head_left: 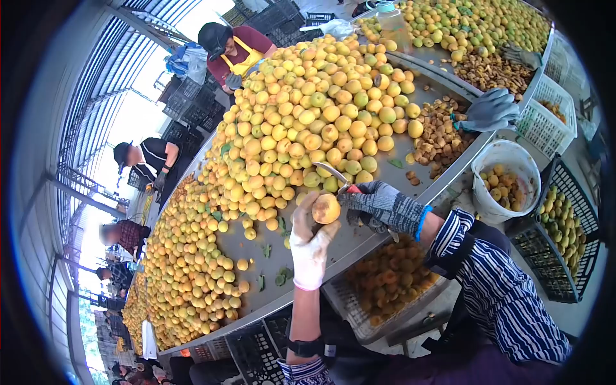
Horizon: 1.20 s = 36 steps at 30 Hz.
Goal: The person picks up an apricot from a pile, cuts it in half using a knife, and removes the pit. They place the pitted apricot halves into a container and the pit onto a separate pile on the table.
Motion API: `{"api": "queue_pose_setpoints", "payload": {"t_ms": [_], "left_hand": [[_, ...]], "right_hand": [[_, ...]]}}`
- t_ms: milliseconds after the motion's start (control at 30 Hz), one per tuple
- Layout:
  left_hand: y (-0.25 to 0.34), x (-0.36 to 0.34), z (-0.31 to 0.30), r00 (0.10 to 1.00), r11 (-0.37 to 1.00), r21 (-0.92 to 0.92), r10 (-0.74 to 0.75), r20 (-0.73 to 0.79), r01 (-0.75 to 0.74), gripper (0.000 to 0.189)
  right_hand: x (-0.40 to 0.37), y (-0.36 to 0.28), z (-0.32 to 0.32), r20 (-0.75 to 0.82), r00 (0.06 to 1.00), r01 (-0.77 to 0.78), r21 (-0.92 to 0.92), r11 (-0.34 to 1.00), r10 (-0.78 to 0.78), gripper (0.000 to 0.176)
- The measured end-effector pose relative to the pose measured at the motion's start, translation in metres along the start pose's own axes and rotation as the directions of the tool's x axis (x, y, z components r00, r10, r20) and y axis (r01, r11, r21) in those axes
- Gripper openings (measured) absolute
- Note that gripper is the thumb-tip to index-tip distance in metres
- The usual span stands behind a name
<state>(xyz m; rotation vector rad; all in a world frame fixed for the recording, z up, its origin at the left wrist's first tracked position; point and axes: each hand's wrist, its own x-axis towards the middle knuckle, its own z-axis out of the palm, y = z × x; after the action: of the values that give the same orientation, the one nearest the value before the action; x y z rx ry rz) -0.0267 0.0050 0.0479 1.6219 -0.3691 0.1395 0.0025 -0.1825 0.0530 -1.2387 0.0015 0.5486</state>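
My left hand (309, 251), in a white glove, holds up an apricot (326, 209) between thumb and fingers above the metal table (308, 268). The fruit's orange-yellow skin has brownish patches. A small curved knife (331, 172) with a red handle is gripped in my right hand (393, 208), which wears a grey knit glove. Its blade points up and left, just beyond the apricot. Behind both hands rises a large heap of apricots (301, 115). A few green leaves (282, 276) lie on the metal to the left of my left hand.
Brown apricot pieces (443, 138) and a pair of grey gloves (491, 110) lie right. By the table edge stand a white bucket (507, 151), a black crate (552, 237) and a white crate (548, 115). Below is a fruit-filled crate (385, 282). A person (240, 51) works across the heap.
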Motion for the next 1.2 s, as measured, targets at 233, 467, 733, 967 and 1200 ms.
{"api": "queue_pose_setpoints", "payload": {"t_ms": [233,467,733,967,1200], "left_hand": [[-0.02,0.0,0.01,1.0,0.994,0.106,-0.021,0.008,0.02,0.051],[-0.026,0.002,0.003,0.888,0.528,-0.741,-0.411,0.204,0.415,0.04],[-0.028,-0.003,0.002,0.806,0.448,-0.748,-0.559,0.194,0.49,0.048],[-0.039,-0.007,-0.018,0.756,0.377,-0.682,-0.51,0.412,0.626,0.053],[-0.027,-0.009,0.004,0.785,0.787,-0.335,-0.593,-0.181,0.518,0.057]], "right_hand": [[-0.001,0.007,-0.009,-0.056,0.998,0.039,-0.057,0.998,-0.042,0.026],[-0.006,0.003,-0.003,-0.059,0.998,-0.009,-0.048,0.999,0.006,0.028],[0.002,0.016,0.005,-0.039,0.992,0.117,-0.13,0.985,-0.123,0.022],[0.018,0.034,0.004,0.017,0.943,0.322,-0.311,0.894,-0.333,0.038],[0.013,0.042,0.015,0.104,0.894,0.42,-0.536,0.732,-0.436,0.037]]}}
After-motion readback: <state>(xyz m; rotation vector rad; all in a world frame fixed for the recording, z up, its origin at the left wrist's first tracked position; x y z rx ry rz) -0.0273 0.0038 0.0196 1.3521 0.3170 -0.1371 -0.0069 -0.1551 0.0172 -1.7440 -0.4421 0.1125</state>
